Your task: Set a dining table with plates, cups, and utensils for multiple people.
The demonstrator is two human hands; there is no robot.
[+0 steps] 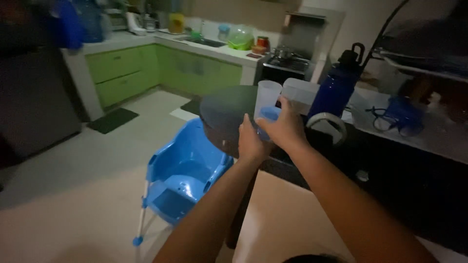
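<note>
Both hands meeting over table (224,109) edge. Right hand (285,129) fingers wrapping blue cup (268,117); left hand (249,142) fingers cupping it underneath. Clear cup (268,92) standing just behind fingers; bottle (336,87) right of them.

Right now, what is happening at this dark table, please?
A person reaches both hands to a small blue cup at the edge of the round dark table. The right hand covers the cup from the side and the left hand is against it from below. A clear plastic tumbler stands just behind, and a dark blue water bottle to its right. A blue plastic chair stands below the table.
</note>
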